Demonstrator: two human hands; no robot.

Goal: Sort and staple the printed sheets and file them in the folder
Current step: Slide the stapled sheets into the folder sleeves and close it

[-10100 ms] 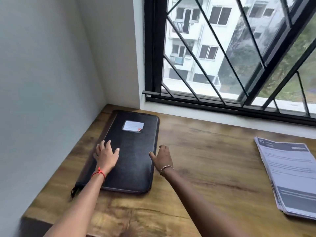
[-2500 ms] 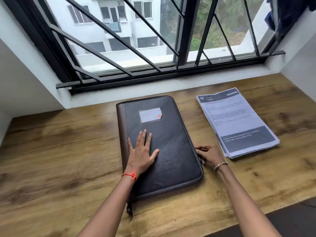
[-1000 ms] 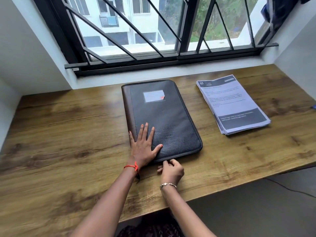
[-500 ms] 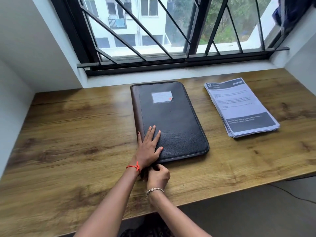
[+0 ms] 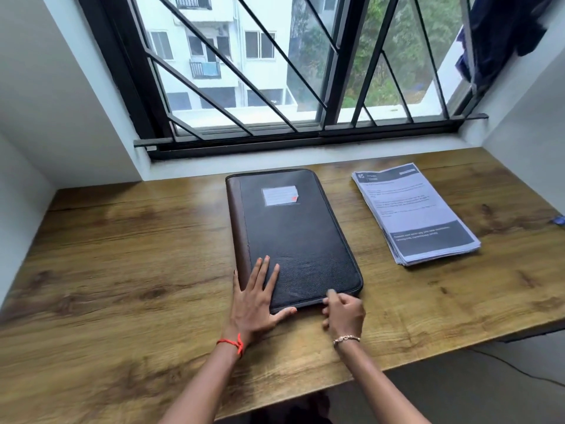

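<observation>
Bare desk spreads wide across the left of the frame and runs as a strip between the folder at centre and the paper stack at right, while the barred window and side walls block the top and edges.

Brown wood-grain worktop: matt, knots & streaks, looks smooth.
Black rectangular leather-look folder: pebbled grain, low sheen; brown spine strip smoother.
White paper label on cover: matt.
Stack of white printed paper sheets w/ dark grey bands: matt.
Black window grille: painted metal, slight gloss.
Red wrist band: thread.
Dark blue hanging cloth: soft, creased.
</observation>
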